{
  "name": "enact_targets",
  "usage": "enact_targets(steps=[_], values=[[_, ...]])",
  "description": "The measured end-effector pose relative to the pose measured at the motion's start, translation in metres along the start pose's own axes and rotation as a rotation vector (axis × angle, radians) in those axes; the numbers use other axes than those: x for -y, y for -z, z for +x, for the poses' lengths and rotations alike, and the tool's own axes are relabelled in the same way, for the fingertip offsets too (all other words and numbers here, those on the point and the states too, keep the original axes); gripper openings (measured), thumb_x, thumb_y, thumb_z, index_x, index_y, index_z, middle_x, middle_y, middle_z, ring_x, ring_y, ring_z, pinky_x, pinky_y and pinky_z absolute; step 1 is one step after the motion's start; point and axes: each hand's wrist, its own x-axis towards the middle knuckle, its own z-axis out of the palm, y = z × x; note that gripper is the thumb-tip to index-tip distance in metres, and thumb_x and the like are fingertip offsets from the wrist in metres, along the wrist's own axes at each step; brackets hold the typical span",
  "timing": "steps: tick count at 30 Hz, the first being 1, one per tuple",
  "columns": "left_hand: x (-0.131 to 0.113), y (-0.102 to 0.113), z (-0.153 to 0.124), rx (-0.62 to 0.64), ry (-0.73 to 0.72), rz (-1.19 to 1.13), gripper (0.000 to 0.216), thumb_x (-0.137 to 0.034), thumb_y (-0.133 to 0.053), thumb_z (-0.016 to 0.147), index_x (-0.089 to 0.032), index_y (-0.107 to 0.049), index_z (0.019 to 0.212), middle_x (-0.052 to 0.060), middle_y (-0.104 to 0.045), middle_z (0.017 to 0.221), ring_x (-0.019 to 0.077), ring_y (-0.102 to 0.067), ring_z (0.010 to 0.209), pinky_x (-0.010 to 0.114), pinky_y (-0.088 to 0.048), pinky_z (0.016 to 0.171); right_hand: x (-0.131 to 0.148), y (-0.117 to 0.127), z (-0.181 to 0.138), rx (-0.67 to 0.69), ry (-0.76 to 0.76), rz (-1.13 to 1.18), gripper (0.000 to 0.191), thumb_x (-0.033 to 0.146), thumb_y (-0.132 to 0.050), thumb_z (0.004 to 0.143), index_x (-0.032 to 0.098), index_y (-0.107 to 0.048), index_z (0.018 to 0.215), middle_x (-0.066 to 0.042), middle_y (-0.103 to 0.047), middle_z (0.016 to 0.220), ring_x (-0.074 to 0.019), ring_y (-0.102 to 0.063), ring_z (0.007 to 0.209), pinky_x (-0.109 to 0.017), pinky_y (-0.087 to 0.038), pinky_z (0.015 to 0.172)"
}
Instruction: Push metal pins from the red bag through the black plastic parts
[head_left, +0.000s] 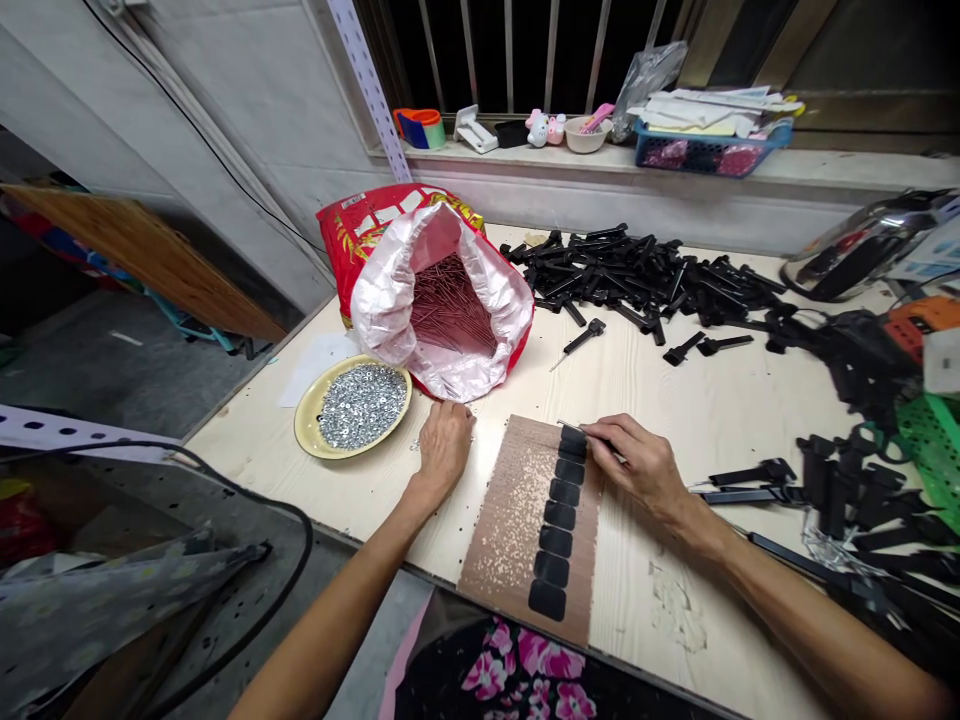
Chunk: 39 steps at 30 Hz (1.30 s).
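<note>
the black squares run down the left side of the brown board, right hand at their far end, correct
Wrong side: the head view shows the black squares running down the right side of the brown board. The right hand is indeed at their far end.

Red bulging plastic sack [337, 235] w/ yellow + white print; whitish-pink crinkled plastic lining [382, 310], thin reddish-brown metal pins [454, 300] inside. Round pale-yellow shallow dish [306, 428], sm silver metal bits [360, 405] in it. Brown flat rect board [510, 600], beige speckles over abt half, plus a col of black rounded-square pieces [557, 514]. Cream wood-grain tabletop [637, 385], faint streaks. Long black plastic parts [622, 265], some w/ silvery rods. Bright green perforated plastic basket [930, 440]. Blue rect plastic basket [776, 140] w/ white papers [705, 108]. Pale lilac perforated post [367, 80], row of dark holes. Black cloth [525, 670] w/ bright pink floral print, paler petal edges
</note>
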Motion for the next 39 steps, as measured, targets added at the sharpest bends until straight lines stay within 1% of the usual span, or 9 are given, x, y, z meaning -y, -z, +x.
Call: enact_targets(steps=[6, 9, 12, 15, 17, 20, 24, 31, 39], values=[[0.001, -0.008, -0.004, 0.012, -0.046, 0.123, 0.021, -0.012, -0.037, 0.088, -0.014, -0.058, 0.088, 0.014, -0.061, 0.088, 0.0276, -0.052, 0.083, 0.039, -0.041, 0.071, 0.015, -0.009, 0.009, -0.023, -0.054, 0.088, 0.019, 0.017, -0.049, 0.090, 0.019, -0.063, 0.104, -0.007, -0.064, 0.093, -0.0156, -0.062, 0.083, -0.030, -0.055, 0.069], [0.001, -0.004, -0.005, -0.020, -0.013, 0.000, 0.019, -0.013, -0.038, 0.087, -0.016, -0.057, 0.084, 0.013, -0.060, 0.086, 0.0271, -0.052, 0.083, 0.040, -0.041, 0.074, 0.024, -0.014, 0.015, -0.036, -0.072, 0.153, 0.020, 0.019, -0.049, 0.091, 0.019, -0.063, 0.105, -0.007, -0.063, 0.093, -0.0158, -0.062, 0.083, -0.030, -0.055, 0.069], [-0.003, 0.010, -0.004, -0.032, 0.088, -0.413, 0.012, -0.021, -0.044, 0.086, -0.018, -0.055, 0.081, 0.009, -0.060, 0.083, 0.0231, -0.054, 0.079, 0.038, -0.043, 0.073, 0.036, -0.019, 0.021, -0.028, -0.098, 0.215, 0.025, 0.020, -0.046, 0.092, 0.019, -0.061, 0.112, -0.007, -0.062, 0.094, -0.0159, -0.061, 0.084, -0.031, -0.055, 0.071], [-0.014, 0.029, -0.004, 0.035, 0.289, -1.081, 0.016, -0.033, -0.052, 0.084, -0.017, -0.054, 0.082, 0.003, -0.060, 0.078, 0.0159, -0.055, 0.068, 0.031, -0.045, 0.066, 0.047, -0.022, 0.027, 0.030, -0.115, 0.227, 0.029, 0.019, -0.044, 0.094, 0.020, -0.059, 0.119, -0.007, -0.062, 0.096, -0.0151, -0.061, 0.084, -0.030, -0.054, 0.071], [-0.025, 0.039, -0.005, 0.070, 0.410, -1.451, 0.022, -0.036, -0.061, 0.078, -0.016, -0.055, 0.083, 0.002, -0.060, 0.077, 0.0121, -0.055, 0.064, 0.028, -0.046, 0.063, 0.053, -0.025, 0.030, 0.069, -0.113, 0.192, 0.030, 0.019, -0.044, 0.094, 0.021, -0.060, 0.119, -0.006, -0.062, 0.097, -0.0146, -0.060, 0.085, -0.029, -0.053, 0.071], [-0.042, 0.049, -0.009, 0.080, 0.478, -1.703, 0.025, -0.032, -0.070, 0.071, -0.013, -0.058, 0.081, 0.000, -0.060, 0.073, 0.0087, -0.055, 0.062, 0.024, -0.046, 0.064, 0.058, -0.027, 0.033, 0.089, -0.116, 0.131, 0.027, 0.022, -0.045, 0.094, 0.021, -0.062, 0.116, -0.006, -0.062, 0.098, -0.0149, -0.060, 0.086, -0.028, -0.052, 0.071], [-0.055, 0.055, -0.014, 0.108, 0.505, -1.810, 0.025, -0.029, -0.075, 0.066, -0.013, -0.059, 0.078, -0.001, -0.061, 0.067, 0.0085, -0.057, 0.061, 0.023, -0.046, 0.065, 0.059, -0.025, 0.033, 0.101, -0.127, 0.056, 0.028, 0.023, -0.044, 0.095, 0.022, -0.062, 0.116, -0.005, -0.063, 0.095, -0.0148, -0.060, 0.085, -0.026, -0.050, 0.070], [-0.059, 0.054, -0.016, 0.090, 0.493, -1.839, 0.023, -0.026, -0.076, 0.066, -0.012, -0.062, 0.079, -0.001, -0.063, 0.068, 0.0084, -0.058, 0.062, 0.023, -0.048, 0.067, 0.062, -0.016, 0.032, 0.146, -0.096, -0.136, 0.027, 0.022, -0.042, 0.096, 0.021, -0.061, 0.116, -0.004, -0.064, 0.097, -0.0147, -0.059, 0.085, -0.025, -0.046, 0.068], [-0.061, 0.048, -0.020, 0.066, 0.457, -1.752, 0.027, -0.025, -0.075, 0.068, -0.012, -0.066, 0.090, 0.000, -0.065, 0.071, 0.0084, -0.060, 0.064, 0.022, -0.047, 0.069, 0.067, -0.014, 0.031, 0.039, -0.037, -0.431, 0.022, 0.023, -0.046, 0.095, 0.025, -0.062, 0.110, -0.001, -0.064, 0.093, -0.0147, -0.052, 0.079, -0.029, -0.035, 0.064]])
